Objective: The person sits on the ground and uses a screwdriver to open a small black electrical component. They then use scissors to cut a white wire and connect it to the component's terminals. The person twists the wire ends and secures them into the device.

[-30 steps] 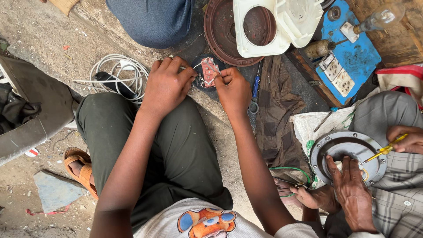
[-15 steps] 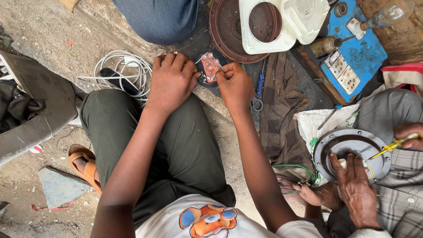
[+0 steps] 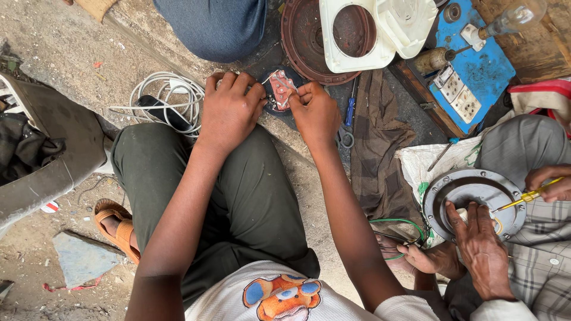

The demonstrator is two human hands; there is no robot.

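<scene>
Both my hands meet over a small reddish part point(image 3: 279, 88) with pale wires, held above the dirt floor. My left hand point(image 3: 231, 109) grips its left side, fingers curled over the edge. My right hand point(image 3: 315, 112) pinches its right side with the fingertips. A dark round base lies just under the part. My knees in green trousers point(image 3: 250, 202) are below my arms.
A coil of white cable point(image 3: 163, 98) lies left of my hands. Behind are a rusty round disc point(image 3: 306, 44), a white plastic housing point(image 3: 363, 30) and a blue switch board point(image 3: 473, 71). At right another person's hands point(image 3: 482, 244) work a metal round plate point(image 3: 470, 199) with a yellow screwdriver point(image 3: 526, 196).
My two hands stay on the reddish part, with only small finger shifts. The view has drifted slightly. The other person's hands keep at the round plate.
</scene>
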